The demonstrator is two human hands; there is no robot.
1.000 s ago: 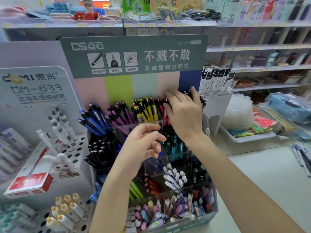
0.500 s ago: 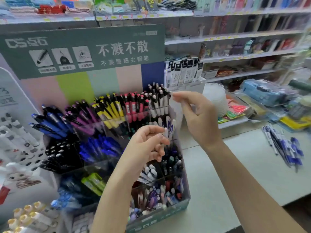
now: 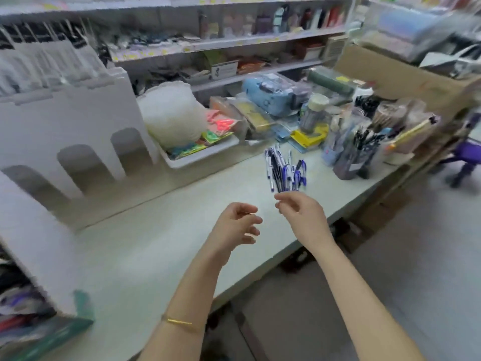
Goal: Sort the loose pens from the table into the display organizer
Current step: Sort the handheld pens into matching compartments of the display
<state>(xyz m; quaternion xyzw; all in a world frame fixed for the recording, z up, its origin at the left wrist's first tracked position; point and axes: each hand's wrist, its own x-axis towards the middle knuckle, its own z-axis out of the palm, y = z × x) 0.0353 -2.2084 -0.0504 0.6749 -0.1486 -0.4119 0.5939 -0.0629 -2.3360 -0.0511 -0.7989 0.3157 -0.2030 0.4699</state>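
Just short of one loose heap of blue-and-white plastic pens (image 3: 285, 170), too blurred to count, two bare hands hover over the pale green table (image 3: 156, 246): right hand (image 3: 302, 213) nearest the heap, left hand (image 3: 235, 225) beside it, both loosely curled and holding nothing. One white cardboard display organizer (image 3: 36, 246) with a green base stands far left, well apart from the pens.

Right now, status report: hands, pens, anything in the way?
Left hand and right hand empty, fingers loosely curled. Blue-and-white pens heaped on the table, just beyond right hand. Nothing between hand and pens.
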